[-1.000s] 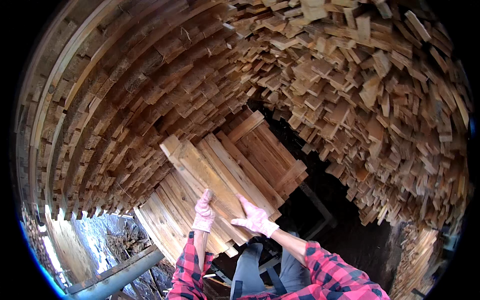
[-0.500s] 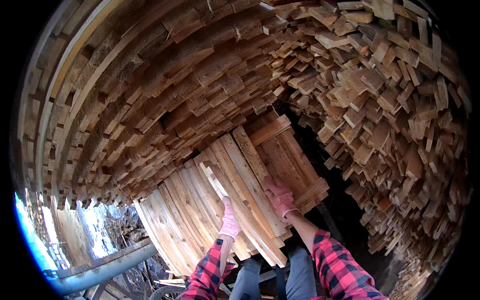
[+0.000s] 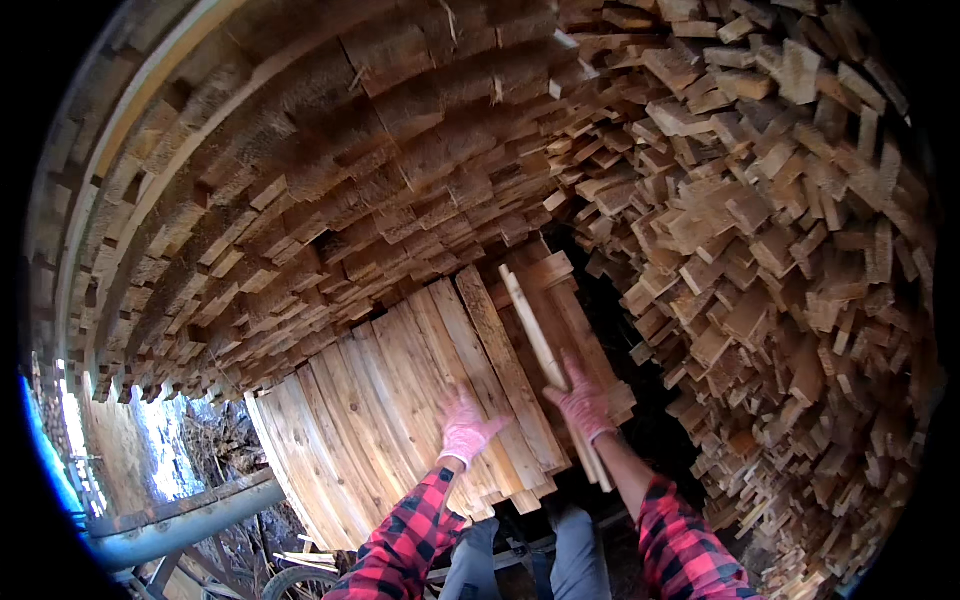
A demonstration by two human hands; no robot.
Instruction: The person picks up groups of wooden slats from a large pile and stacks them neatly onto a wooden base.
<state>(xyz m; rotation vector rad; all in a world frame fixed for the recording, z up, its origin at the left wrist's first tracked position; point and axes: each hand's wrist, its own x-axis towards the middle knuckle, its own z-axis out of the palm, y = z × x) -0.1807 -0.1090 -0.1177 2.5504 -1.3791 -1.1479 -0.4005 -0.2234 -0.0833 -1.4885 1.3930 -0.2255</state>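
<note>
Where the view opens at the far left, a grey pipe [image 3: 175,520] runs low across a strip of daylight, and above it a tall wall of stacked boards [image 3: 300,180] curves up and over the scene. In front of that wall, near the person, a row of pale planks [image 3: 390,400] leans side by side, its top edge rising toward the right. The left hand [image 3: 462,425], in a pink glove with a red checked sleeve behind it, lies flat against these planks with its fingers spread apart, gripping nothing. Just to the right, the right hand [image 3: 582,400], gloved the same way, is closed around a thin wooden slat [image 3: 545,360]. The slat stands slanted, its upper end tilted to the left over the darker planks at the right end of the row, its lower end reaching below the hand. Farther right, past a dark gap, a rough pile of short wood pieces [image 3: 780,250] fills the side.
</note>
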